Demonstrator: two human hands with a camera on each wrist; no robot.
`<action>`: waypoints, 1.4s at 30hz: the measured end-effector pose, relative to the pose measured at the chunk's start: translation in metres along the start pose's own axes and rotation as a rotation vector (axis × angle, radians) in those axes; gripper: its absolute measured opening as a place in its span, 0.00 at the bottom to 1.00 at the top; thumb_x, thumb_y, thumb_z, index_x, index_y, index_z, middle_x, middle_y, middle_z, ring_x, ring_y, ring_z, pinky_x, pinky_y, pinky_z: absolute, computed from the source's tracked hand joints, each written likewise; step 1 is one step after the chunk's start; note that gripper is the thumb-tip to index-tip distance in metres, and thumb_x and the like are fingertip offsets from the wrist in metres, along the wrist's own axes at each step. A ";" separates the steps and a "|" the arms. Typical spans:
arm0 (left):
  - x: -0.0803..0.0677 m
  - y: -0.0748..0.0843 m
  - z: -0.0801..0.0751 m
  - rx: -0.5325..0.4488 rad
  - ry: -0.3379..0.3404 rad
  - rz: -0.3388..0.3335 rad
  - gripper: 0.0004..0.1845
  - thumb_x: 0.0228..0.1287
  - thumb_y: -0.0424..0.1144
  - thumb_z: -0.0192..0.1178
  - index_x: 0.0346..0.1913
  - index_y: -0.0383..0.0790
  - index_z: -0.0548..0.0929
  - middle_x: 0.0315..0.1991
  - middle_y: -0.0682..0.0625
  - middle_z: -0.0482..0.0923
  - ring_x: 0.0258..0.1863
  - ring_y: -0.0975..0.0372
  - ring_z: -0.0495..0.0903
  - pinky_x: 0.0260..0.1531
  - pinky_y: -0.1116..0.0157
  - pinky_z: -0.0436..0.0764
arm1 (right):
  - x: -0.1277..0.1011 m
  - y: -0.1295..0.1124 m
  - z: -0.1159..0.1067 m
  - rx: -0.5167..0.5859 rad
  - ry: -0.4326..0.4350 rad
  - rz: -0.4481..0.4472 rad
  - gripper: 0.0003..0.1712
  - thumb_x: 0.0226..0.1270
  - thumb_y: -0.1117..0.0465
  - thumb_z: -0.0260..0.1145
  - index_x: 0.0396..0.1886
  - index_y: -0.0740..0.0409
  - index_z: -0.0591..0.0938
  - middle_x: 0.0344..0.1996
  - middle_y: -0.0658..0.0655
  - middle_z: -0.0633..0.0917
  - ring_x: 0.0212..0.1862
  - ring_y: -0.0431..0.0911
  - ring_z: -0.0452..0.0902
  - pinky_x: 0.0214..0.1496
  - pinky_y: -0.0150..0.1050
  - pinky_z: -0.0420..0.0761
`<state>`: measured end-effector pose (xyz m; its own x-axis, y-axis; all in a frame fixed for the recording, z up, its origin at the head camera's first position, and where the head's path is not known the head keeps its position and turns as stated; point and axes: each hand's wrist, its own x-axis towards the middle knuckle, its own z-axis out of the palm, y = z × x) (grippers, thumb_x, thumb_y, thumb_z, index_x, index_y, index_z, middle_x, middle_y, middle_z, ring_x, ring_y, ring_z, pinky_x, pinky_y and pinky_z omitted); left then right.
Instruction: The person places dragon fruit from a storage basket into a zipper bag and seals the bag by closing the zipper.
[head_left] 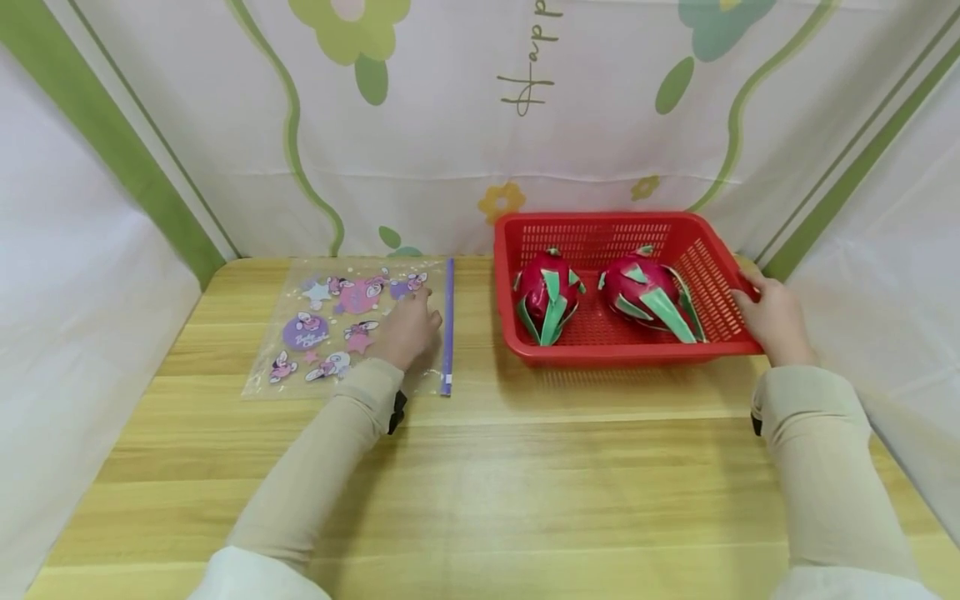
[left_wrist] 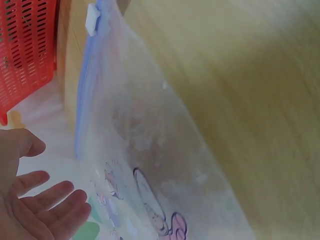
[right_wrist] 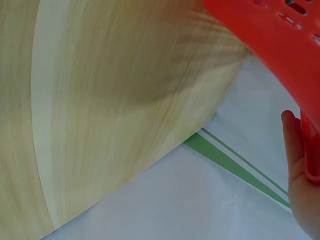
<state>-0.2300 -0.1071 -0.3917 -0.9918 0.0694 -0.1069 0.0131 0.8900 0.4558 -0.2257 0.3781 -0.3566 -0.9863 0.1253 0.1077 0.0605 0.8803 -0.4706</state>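
While the left hand (head_left: 408, 327) lies on the clear zip bag (head_left: 330, 329) with its fingers (left_wrist: 47, 196) straight and slightly apart, the right hand (head_left: 772, 317) grips the right rim of the red basket (head_left: 705, 225), fingers curled over the edge; the bag lies flat on the wooden surface (head_left: 480, 467), printed with cartoon stickers, its blue zip strip (head_left: 448, 325) toward the basket; inside the basket two dragon fruits (head_left: 551, 292) lie side by side; a flowered cloth (head_left: 450, 125) hangs behind.
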 end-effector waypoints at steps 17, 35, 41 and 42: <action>0.001 -0.002 0.024 0.103 -0.005 0.061 0.22 0.67 0.43 0.52 0.59 0.33 0.74 0.52 0.37 0.81 0.47 0.47 0.82 0.47 0.52 0.82 | -0.001 0.000 0.002 0.006 0.000 0.034 0.31 0.70 0.59 0.48 0.71 0.67 0.61 0.58 0.84 0.67 0.50 0.68 0.66 0.53 0.63 0.67; -0.002 0.003 0.027 0.142 -0.004 0.020 0.29 0.65 0.46 0.55 0.65 0.37 0.68 0.53 0.37 0.78 0.49 0.46 0.80 0.45 0.50 0.82 | 0.002 0.000 0.000 -0.028 -0.036 0.079 0.33 0.71 0.57 0.48 0.73 0.63 0.58 0.60 0.81 0.67 0.47 0.66 0.66 0.48 0.61 0.70; -0.003 0.003 0.026 0.100 -0.007 0.052 0.22 0.65 0.40 0.54 0.60 0.39 0.69 0.45 0.38 0.81 0.39 0.49 0.82 0.36 0.56 0.83 | 0.002 0.000 0.000 -0.030 -0.053 0.085 0.33 0.71 0.56 0.47 0.73 0.62 0.57 0.62 0.81 0.65 0.52 0.68 0.65 0.53 0.65 0.67; -0.003 0.003 0.027 0.101 -0.005 0.061 0.19 0.66 0.39 0.54 0.58 0.39 0.70 0.43 0.39 0.81 0.37 0.50 0.82 0.35 0.57 0.82 | 0.002 0.000 0.000 -0.030 -0.053 0.084 0.33 0.71 0.55 0.47 0.73 0.62 0.57 0.62 0.81 0.65 0.52 0.68 0.65 0.54 0.65 0.66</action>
<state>-0.2239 -0.0930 -0.4138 -0.9881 0.1272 -0.0860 0.0868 0.9249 0.3700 -0.2280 0.3785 -0.3562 -0.9842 0.1757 0.0221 0.1472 0.8812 -0.4492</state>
